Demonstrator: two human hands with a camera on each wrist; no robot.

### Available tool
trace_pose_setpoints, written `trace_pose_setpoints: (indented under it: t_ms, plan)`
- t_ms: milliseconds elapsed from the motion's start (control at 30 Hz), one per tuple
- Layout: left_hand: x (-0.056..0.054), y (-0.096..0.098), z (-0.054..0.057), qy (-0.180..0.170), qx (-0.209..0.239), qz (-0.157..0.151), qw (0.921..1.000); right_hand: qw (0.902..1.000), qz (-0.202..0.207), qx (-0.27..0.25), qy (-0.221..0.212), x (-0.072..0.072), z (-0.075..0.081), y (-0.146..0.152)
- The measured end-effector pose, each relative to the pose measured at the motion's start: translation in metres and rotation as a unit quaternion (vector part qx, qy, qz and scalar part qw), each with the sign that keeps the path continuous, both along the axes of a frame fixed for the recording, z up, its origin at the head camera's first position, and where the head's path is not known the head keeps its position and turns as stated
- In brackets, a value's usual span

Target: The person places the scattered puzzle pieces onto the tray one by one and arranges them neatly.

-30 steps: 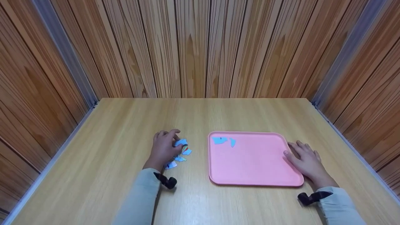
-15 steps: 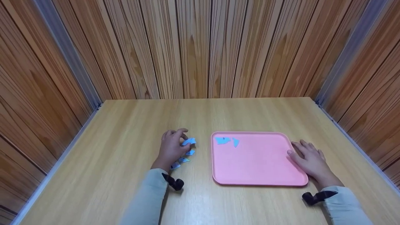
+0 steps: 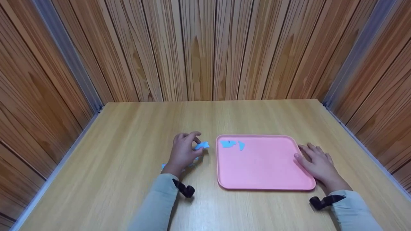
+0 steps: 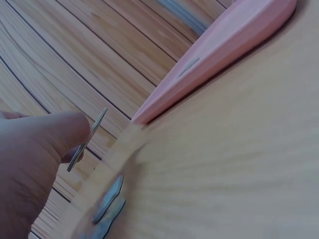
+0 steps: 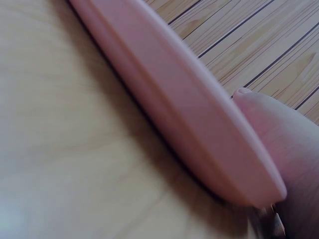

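My left hand (image 3: pixel 184 152) pinches a flat, irregular blue puzzle piece (image 3: pixel 203 145) between thumb and fingers, just left of the pink tray (image 3: pixel 263 186). In the left wrist view this puzzle piece (image 4: pixel 87 142) is seen edge-on, raised off the table. Several more pieces lie under and behind that hand, mostly hidden in the head view; two of them, loose puzzle pieces (image 4: pixel 108 199), show in the left wrist view. Inside the tray's upper left corner lie two blue pieces, a wider one (image 3: pixel 228 144) and a narrow one (image 3: pixel 241 146). My right hand (image 3: pixel 318 165) rests at the tray's right side, thumb on the rim, fingers extended.
The wooden table (image 3: pixel 144 122) meets a plank wall (image 3: pixel 199 51) at the back, with plank side walls left and right. A small black device (image 3: pixel 184 188) is strapped at the left wrist, and a similar black device (image 3: pixel 326 202) at the right.
My left hand has lifted the blue puzzle piece and carried it right, away from the pile toward the tray. The right hand stays at the tray's edge.
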State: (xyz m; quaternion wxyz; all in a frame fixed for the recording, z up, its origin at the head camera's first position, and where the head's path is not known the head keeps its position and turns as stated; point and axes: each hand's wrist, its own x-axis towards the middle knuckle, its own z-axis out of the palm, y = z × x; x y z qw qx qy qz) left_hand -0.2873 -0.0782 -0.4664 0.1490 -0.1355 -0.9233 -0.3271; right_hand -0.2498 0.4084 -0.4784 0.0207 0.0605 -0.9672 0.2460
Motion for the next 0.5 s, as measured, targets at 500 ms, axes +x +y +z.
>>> trace_pose_setpoints:
  t_ms: [500]
  plan:
    - [0.004,0.047,0.009,-0.057,-0.007,-0.012,0.9983,0.9999,-0.006,-0.005,-0.009,0.000,-0.001,-0.001]
